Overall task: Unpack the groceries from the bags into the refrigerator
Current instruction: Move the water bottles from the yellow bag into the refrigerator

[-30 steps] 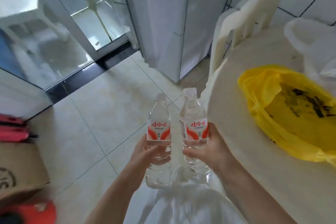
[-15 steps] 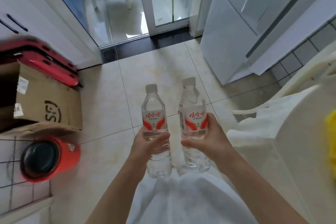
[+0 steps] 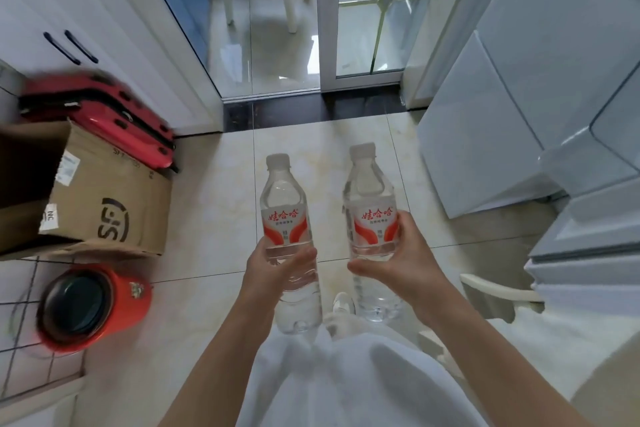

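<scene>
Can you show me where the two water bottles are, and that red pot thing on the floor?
Left bottle [image 3: 284,222]: head view, on its red and white label.
Right bottle [image 3: 372,218]: head view, on its label.
Red pot [image 3: 130,298]: head view, on its red side wall.

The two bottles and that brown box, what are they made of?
The left bottle and the right bottle look like thin clear plastic: you can see the floor through them, the walls are ribbed, and each has a glossy printed label. The caps look like pale matte plastic. The brown box looks like dull cardboard, with folded flaps and stuck-on paper labels.
</scene>
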`<state>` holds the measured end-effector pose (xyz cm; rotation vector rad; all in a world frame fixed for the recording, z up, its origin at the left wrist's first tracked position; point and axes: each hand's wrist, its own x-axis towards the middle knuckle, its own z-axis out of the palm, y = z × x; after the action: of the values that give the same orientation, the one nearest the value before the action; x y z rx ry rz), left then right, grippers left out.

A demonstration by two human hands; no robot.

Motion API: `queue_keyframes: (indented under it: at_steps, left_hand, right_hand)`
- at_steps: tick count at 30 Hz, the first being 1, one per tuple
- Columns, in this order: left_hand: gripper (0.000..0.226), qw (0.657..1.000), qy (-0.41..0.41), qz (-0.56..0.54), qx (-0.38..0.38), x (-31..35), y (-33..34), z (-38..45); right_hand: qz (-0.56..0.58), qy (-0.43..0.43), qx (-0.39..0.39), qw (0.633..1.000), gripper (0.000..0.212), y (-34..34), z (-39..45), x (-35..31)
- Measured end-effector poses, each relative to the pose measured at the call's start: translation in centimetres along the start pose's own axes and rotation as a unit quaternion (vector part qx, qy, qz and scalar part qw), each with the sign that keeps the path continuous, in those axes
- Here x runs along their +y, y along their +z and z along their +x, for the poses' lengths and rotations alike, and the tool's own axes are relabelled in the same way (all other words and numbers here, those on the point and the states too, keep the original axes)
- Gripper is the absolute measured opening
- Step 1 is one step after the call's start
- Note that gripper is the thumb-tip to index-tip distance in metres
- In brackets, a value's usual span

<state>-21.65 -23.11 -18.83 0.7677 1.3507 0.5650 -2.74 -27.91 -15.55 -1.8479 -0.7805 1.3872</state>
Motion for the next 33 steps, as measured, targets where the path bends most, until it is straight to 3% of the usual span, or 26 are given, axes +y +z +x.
queue_keyframes:
  at_steps: [9,15,24,33]
  left_hand:
    - [0.063,1.0,0.004,-0.002,-0.011,7.7,1.0,10.0]
    - [0.065,0.994,0.024,0.099,-0.047,15.2,1.5,18.2]
    - [0.052,0.963,0.059,0.192,-0.177,26.2,5.3,29.1]
    - [0.046,0.925,0.104,0.222,-0.291,33.2,16.1,36.1]
  right_hand:
    - [0.029,0.015,0.052,0.998,0.074,-0.6,9.2,-4.8]
    - [0.07,0.04,0.114,0.99,0.074,0.2,16.9,-9.3]
    - [0.146,0.042,0.221,0.963,0.074,-1.0,25.7,-17.4]
    - [0.155,0.027,0.338,0.928,0.076,-9.3,30.5,-21.0]
